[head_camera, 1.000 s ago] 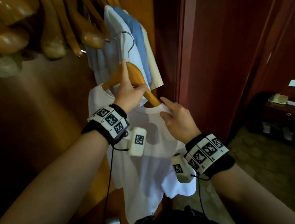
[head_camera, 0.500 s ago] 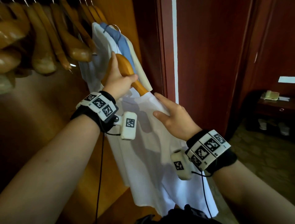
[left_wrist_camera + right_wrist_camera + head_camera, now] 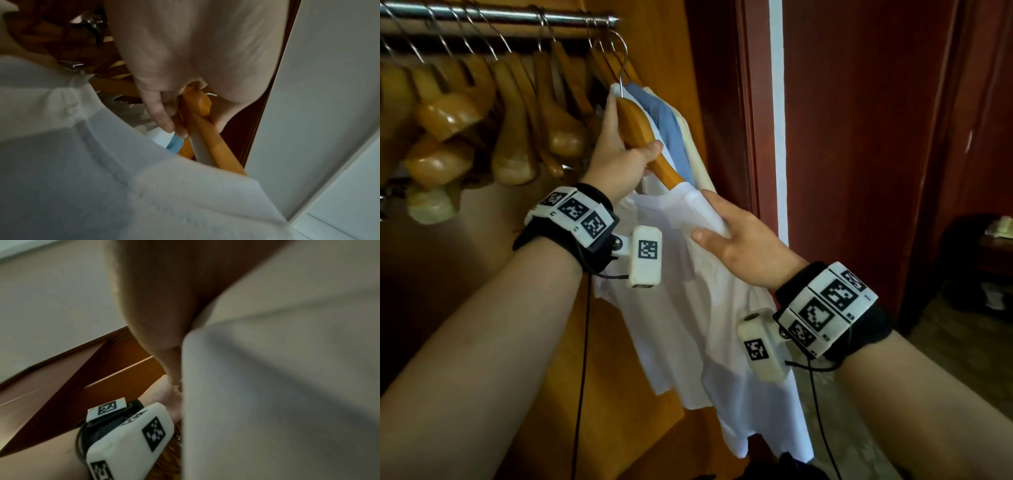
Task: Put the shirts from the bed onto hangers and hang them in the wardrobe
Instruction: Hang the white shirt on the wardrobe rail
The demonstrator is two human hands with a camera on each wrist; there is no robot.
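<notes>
1. Head view: left hand (image 3: 616,161) gripped round the neck of an orange-brown wooden hanger with a steel wire hook (image 3: 642,137); thumb curled over the near arm, fingers behind.
2. White short-sleeved T-shirt (image 3: 688,308) is on that hanger, collar over the near arm, body hanging free below both wrists.
3. Right hand (image 3: 736,236) pinches the shirt's shoulder just beside the hanger's lower end, thumb on the front of the cloth, fingers behind it.
4. Hook tip sits level with the end of the chrome wardrobe rail (image 3: 500,15). Cannot tell whether it is over the rail or just short of it.
5. Hung already at the rail's end: a blue shirt (image 3: 671,133) and a cream shirt (image 3: 697,154), just behind the held hanger. Row of bare wooden hangers (image 3: 510,130) to the left.
6. Left wrist view: fingers (image 3: 162,116) wrapped on the hanger (image 3: 207,138), white collar in the foreground.
7. Step, as I read it: hooking the loaded hanger onto the rail.
8. Next move calls for seating the hook fully on the rail, then letting go with both hands.
</notes>
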